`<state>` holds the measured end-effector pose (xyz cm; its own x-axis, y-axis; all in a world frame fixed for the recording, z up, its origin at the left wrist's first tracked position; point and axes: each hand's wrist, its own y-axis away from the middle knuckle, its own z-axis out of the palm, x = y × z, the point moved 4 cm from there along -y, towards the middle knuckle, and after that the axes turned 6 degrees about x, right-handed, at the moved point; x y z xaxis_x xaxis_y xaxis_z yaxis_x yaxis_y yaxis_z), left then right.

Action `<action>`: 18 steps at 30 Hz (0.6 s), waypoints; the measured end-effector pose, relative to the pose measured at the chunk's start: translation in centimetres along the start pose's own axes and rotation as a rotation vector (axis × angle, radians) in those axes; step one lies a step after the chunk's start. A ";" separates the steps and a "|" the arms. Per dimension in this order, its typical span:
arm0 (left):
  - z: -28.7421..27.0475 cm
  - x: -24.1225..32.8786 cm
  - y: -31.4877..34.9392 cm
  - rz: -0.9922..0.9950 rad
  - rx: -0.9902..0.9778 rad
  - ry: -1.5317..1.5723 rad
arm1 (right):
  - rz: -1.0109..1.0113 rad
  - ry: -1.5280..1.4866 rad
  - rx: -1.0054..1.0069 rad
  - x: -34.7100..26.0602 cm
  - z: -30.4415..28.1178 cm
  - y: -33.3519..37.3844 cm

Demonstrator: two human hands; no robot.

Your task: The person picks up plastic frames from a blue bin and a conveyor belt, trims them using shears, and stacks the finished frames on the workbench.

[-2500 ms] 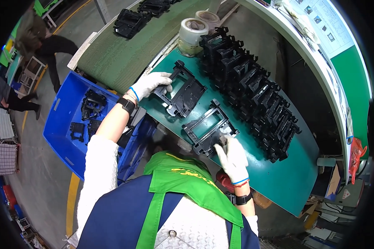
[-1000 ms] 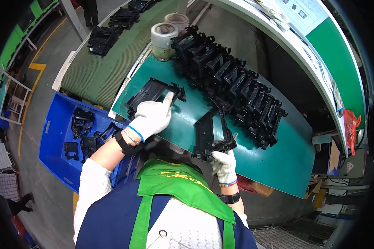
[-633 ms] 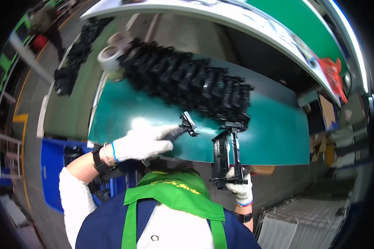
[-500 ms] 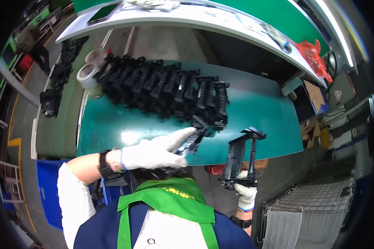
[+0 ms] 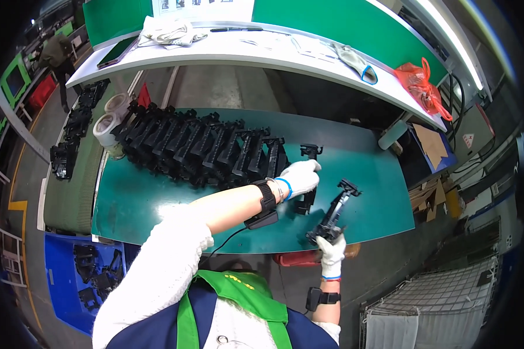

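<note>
My left hand point(image 5: 301, 178), in a white knit glove, reaches across the table with its fingers closed round a long black plastic frame point(image 5: 310, 151). That frame stands at the right end of a row of similar black frames point(image 5: 198, 145); the hand hides its middle. Lower right, my gloved right hand point(image 5: 332, 251) grips the near end of another black plastic frame point(image 5: 335, 210), held tilted over the table's front edge area. A gap separates the two held frames.
The green tabletop point(image 5: 372, 168) carries the row, with tape rolls point(image 5: 106, 129) at its left end. A conveyor belt point(image 5: 70, 200) with black parts runs at left. Below it, a blue bin point(image 5: 64, 279) holds black pieces. A white shelf point(image 5: 227, 49) spans the back; a wire cage point(image 5: 425, 291) stands lower right.
My left hand has moved right and away from me, from the row's front to the frame at its right end. The frame in my right hand has turned narrower to view. The view has shifted.
</note>
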<state>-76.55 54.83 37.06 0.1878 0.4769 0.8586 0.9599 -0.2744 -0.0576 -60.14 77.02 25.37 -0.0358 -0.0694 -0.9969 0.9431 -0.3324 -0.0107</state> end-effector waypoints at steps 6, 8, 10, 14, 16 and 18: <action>-1.8 -0.6 -1.8 -0.075 0.083 -0.177 | 0.050 -0.081 -0.269 2.3 5.8 -5.4; -2.4 -1.2 -2.0 -0.021 0.090 -0.317 | 0.025 -0.032 -0.318 3.0 7.1 -7.2; -2.7 -0.7 -1.6 0.022 0.072 -0.435 | -0.029 0.069 -0.372 3.4 7.6 -8.8; -3.9 1.1 1.7 0.232 0.040 -0.729 | -0.127 0.340 -0.358 2.2 8.1 -10.3; -4.7 1.8 4.1 0.479 0.075 -0.841 | -0.192 0.461 -0.335 0.7 8.7 -9.9; -5.1 0.1 5.0 0.481 0.096 -0.872 | -0.322 0.701 -0.269 -0.9 9.6 -9.2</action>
<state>-72.77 49.21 39.48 0.6107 0.7895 0.0617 0.7472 -0.5487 -0.3750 -71.98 71.08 27.15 -0.1877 0.6250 -0.7577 0.9722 0.0082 -0.2341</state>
